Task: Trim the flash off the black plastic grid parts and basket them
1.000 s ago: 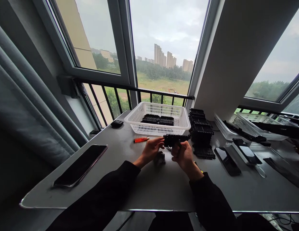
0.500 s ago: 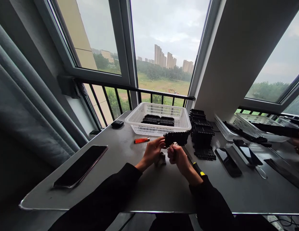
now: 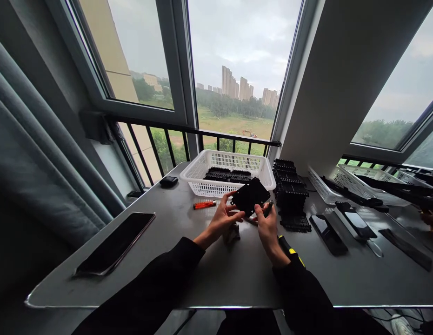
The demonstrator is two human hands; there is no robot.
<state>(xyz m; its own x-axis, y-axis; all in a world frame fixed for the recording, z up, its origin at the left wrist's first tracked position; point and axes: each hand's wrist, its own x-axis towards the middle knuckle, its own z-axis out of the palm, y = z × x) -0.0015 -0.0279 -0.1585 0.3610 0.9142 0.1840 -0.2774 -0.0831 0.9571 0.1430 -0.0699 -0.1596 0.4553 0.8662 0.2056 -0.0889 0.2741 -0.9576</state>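
A flat black plastic part (image 3: 250, 195) with a toothed edge is tilted up in front of the white basket. My left hand (image 3: 221, 218) grips its left side between thumb and fingers. My right hand (image 3: 267, 228) is closed around a slim dark tool (image 3: 269, 208), whose exact kind I cannot make out, with the thumb at the part's lower right edge. Below the part, between my hands, a small dark crumpled-looking object (image 3: 232, 233) lies on the table. A black-and-yellow handle (image 3: 291, 250) shows beside my right wrist.
Similar black parts (image 3: 227, 175) lie in the white basket (image 3: 211, 190); more are stacked (image 3: 292, 197) to its right. A red-orange tool (image 3: 204, 204) lies left of my hands. Phones (image 3: 115, 244) (image 3: 328, 235) rest on both sides. Another person's hand (image 3: 430, 218) is at far right.
The black part has turned from nearly edge-on to showing its broad face. My right hand has shifted slightly right and opened its grip a little, with the dark tool now showing.
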